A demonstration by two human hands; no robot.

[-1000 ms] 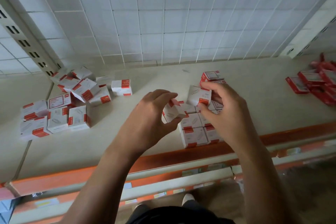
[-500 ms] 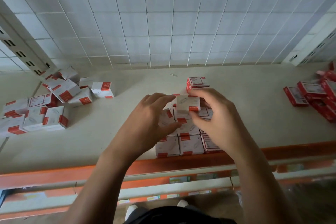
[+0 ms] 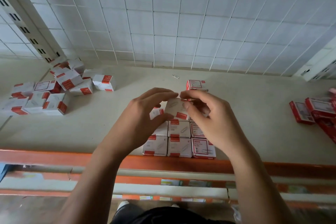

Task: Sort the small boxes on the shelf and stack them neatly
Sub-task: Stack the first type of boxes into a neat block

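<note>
A small white box with a red label [image 3: 175,108] is held tilted just above a neat block of like boxes [image 3: 179,139] at the shelf's front edge. My left hand [image 3: 143,120] grips its left side with thumb below and fingers over the top. My right hand [image 3: 205,116] pinches its right end between thumb and fingers. The back rows of the block are hidden behind my hands. One more white box [image 3: 196,85] stands just behind them.
A loose heap of white-and-red boxes [image 3: 52,92] lies at the shelf's left. Red boxes [image 3: 312,111] are piled at the right edge. A stray paper clip [image 3: 176,76] lies near the wire-grid back wall [image 3: 163,23]. An orange rail [image 3: 54,156] edges the shelf front.
Both hands came together on one box above the block; earlier each hand held its own box. The view shifted so the block sits nearer the middle.
</note>
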